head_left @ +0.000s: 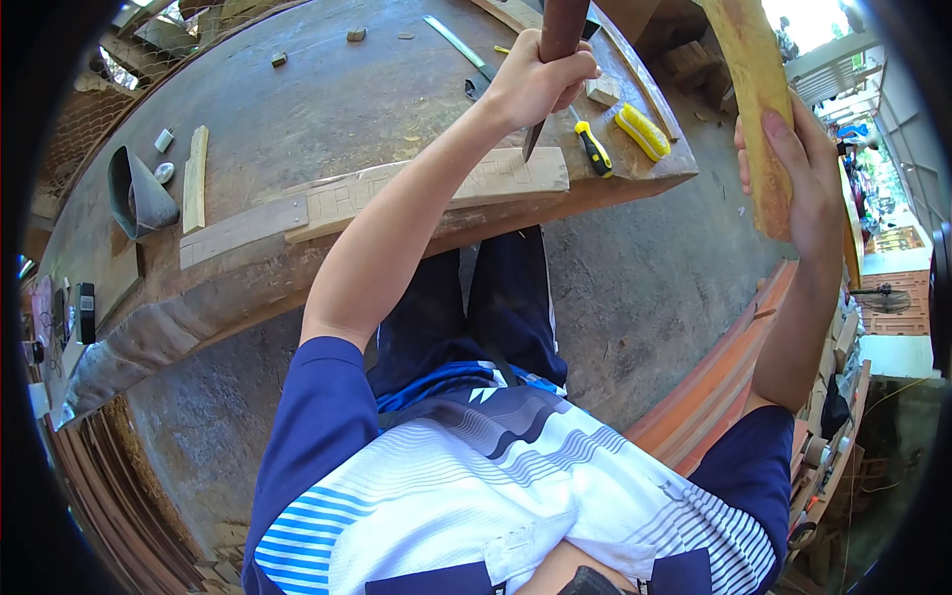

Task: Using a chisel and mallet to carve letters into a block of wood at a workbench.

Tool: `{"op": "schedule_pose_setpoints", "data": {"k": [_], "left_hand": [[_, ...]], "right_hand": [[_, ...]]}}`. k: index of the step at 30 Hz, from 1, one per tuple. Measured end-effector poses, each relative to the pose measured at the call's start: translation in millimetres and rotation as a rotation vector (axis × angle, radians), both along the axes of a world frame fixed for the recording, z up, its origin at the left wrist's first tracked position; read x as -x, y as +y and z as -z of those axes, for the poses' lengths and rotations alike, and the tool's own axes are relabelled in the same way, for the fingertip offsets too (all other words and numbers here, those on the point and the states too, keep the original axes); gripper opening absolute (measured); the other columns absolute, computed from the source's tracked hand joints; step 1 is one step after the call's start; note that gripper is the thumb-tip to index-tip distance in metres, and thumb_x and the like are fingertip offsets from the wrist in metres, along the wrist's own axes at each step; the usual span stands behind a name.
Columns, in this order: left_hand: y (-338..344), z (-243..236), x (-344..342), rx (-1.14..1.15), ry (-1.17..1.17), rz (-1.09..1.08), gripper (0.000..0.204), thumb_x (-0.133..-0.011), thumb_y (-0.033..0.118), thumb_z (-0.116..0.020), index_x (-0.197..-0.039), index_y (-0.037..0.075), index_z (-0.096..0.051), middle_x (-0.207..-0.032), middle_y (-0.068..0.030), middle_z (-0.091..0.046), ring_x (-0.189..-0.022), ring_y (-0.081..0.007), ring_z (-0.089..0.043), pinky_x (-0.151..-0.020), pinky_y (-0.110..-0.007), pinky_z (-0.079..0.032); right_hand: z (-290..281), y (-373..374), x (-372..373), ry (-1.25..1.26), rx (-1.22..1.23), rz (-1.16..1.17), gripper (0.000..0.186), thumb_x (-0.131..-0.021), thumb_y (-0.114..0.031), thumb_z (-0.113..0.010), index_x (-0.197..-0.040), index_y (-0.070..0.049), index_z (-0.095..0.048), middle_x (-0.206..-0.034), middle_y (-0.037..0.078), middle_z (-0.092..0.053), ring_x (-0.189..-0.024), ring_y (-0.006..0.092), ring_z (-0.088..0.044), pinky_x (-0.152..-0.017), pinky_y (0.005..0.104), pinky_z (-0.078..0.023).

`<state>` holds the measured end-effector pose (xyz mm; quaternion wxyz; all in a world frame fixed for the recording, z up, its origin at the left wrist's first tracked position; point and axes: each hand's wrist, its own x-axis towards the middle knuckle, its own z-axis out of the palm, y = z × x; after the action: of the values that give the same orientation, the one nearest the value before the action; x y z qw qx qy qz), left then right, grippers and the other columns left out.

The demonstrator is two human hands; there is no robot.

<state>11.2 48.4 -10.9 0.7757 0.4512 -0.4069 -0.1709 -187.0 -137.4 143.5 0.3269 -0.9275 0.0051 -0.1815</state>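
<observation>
My left hand (540,81) is closed round the dark wooden handle (561,22) of an upright chisel, its blade tip (529,151) at the pale plank (501,180) along the bench's near edge. Shallow carved markings run along that plank, partly hidden by my left forearm. My right hand (798,169) grips a long yellowish wooden bat (746,61), raised off the bench's right side. A yellow-and-black screwdriver (593,147) and a yellow brush (643,132) lie just right of the chisel.
The wooden bench (248,89) also holds a metal ruler (446,42), small blocks (355,36), a bent grey sheet piece (139,198), a narrow strip (195,178) and a black device (85,312). Reddish planks (699,387) lie low at right; a fan (881,297) stands beyond.
</observation>
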Motion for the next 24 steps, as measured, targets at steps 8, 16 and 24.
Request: {"op": "schedule_pose_setpoints", "data": {"k": [8, 16, 24], "left_hand": [[-10.7, -0.5, 8.0, -0.044, -0.016, -0.036, 0.027, -0.093, 0.014, -0.059, -0.068, 0.006, -0.05, -0.054, 0.002, -0.041, -0.046, -0.0071, -0.035, -0.045, -0.027, -0.024], [-13.3, -0.1, 12.7, -0.047, -0.071, -0.095, 0.035, -0.094, 0.011, -0.056, -0.063, 0.009, -0.039, -0.053, 0.0043, -0.031, -0.045, -0.0059, -0.025, -0.044, -0.027, -0.017], [-19.9, 9.5, -6.7, -0.099, 0.059, 0.003, 0.029, -0.092, 0.018, -0.059, -0.066, 0.006, -0.056, -0.056, 0.001, -0.052, -0.048, -0.0085, -0.048, -0.045, -0.03, -0.035]], "right_hand": [[4.2, -1.4, -2.8, 0.009, 0.008, -0.044, 0.053, -0.101, -0.044, -0.059, -0.127, 0.002, -0.064, -0.109, 0.009, -0.069, -0.1, 0.0123, -0.062, -0.093, 0.0268, -0.046], [10.6, -5.2, -2.7, 0.042, 0.039, -0.042, 0.058, -0.1, -0.049, -0.059, -0.129, 0.001, -0.063, -0.108, 0.01, -0.069, -0.098, 0.0137, -0.064, -0.091, 0.0275, -0.047], [-44.2, -36.0, -12.5, 0.047, -0.023, -0.047, 0.056, -0.102, -0.048, -0.057, -0.129, 0.001, -0.06, -0.099, 0.01, -0.068, -0.082, 0.0131, -0.065, -0.074, 0.0266, -0.052]]}}
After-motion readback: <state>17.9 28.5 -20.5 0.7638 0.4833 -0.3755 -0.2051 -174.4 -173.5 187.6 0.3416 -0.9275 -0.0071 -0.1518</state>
